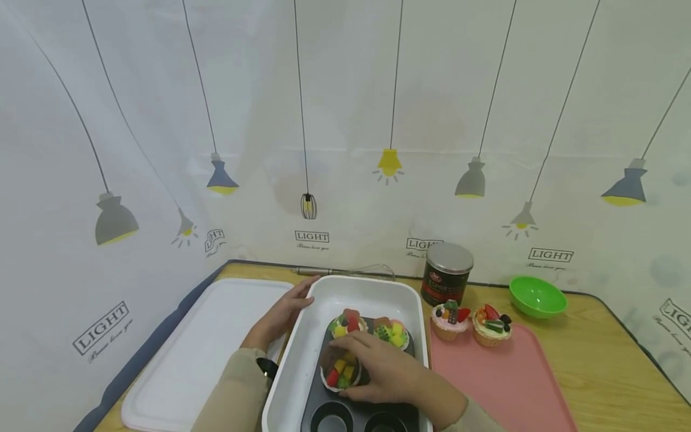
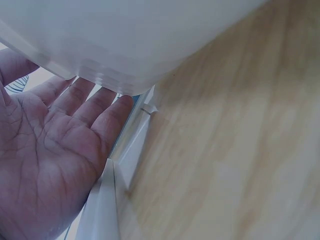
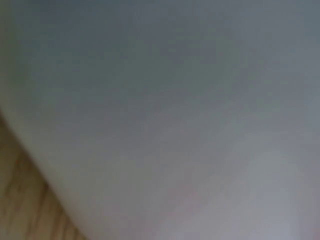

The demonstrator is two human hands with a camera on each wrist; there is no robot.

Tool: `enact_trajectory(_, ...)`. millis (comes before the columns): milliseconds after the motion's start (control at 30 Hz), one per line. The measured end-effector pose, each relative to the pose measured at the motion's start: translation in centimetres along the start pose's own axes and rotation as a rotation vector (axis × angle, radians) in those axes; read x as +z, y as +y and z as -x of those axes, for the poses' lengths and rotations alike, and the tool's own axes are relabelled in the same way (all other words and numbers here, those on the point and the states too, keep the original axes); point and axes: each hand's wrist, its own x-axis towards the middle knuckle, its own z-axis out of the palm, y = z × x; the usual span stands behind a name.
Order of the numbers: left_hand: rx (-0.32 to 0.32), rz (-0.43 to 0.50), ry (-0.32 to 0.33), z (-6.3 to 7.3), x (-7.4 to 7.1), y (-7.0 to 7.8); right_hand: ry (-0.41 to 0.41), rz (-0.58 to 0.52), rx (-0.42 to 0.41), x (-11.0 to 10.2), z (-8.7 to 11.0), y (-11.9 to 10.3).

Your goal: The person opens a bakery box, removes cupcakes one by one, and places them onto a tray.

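My right hand (image 1: 385, 372) holds a fruit-topped cupcake (image 1: 341, 373) over the dark muffin tin (image 1: 315, 399), fingers on its far side and thumb on its near side. The tin lies inside a deep white tray (image 1: 286, 384). Two more fruit cupcakes, one on the left (image 1: 348, 322) and one on the right (image 1: 392, 332), sit in its far end. At the tray's far left corner is my left hand (image 1: 283, 312). In the left wrist view its nearly straight fingers (image 2: 82, 102) touch the tray's rim, palm apart from the wall. The right wrist view is blurred.
Left of the tray lies a white board (image 1: 183, 360). On the right, two fruit cupcakes (image 1: 450, 321) (image 1: 491, 327) stand by a pink tray (image 1: 502, 378). Behind them are an espresso tin (image 1: 447, 275) and a green bowl (image 1: 537, 297). A whisk (image 1: 318, 271) lies along the back edge.
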Motion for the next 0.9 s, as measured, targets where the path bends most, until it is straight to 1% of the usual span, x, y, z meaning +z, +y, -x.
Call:
enact_trajectory(200,-0.026,0.01,0.013,0.13,-0.06,-0.4,0.002,-0.03,-0.014,0.15,0.12,-0.12)
enact_trajectory(533,-0.016,0.004,0.013,-0.04,0.14,0.18,-0.02,-0.019,0.001,-0.21,-0.11,-0.01)
enact_trajectory(900,-0.023,0.01,0.014,-0.02,0.23,0.47,-0.003,0.01,-0.016,-0.38,-0.17,-0.02)
